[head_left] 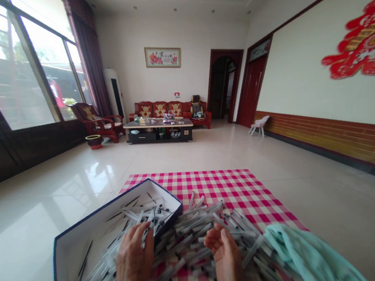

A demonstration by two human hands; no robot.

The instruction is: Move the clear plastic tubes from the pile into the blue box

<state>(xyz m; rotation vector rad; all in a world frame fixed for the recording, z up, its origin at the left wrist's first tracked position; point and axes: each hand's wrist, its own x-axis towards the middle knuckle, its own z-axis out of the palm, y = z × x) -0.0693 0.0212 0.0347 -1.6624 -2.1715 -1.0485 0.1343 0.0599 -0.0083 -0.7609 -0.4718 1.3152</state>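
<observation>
Left hand (133, 264): nearest item, back upward, wrist low, laid across the right wall of the box (93, 231). Fingers close together and slightly bent, tips resting on clear pens (197, 229) at the box's rim; whether they pinch one cannot be told.

Right hand (224, 255): just right of the box, palm turned inward and up, fingers loosely curled into an unclosed cup, clasping nothing, its edge resting on the pens.

Clear pens: heaped against the box's right wall and spilling inside it.

Teal towel (307, 257): crumpled, well right of the box, touching the heap's edge.

Checked cloth (233, 189): pink and white, spread under the box and heap.

Coffee table (158, 130), red sofa (171, 108): far beyond the box, near the back wall.
</observation>
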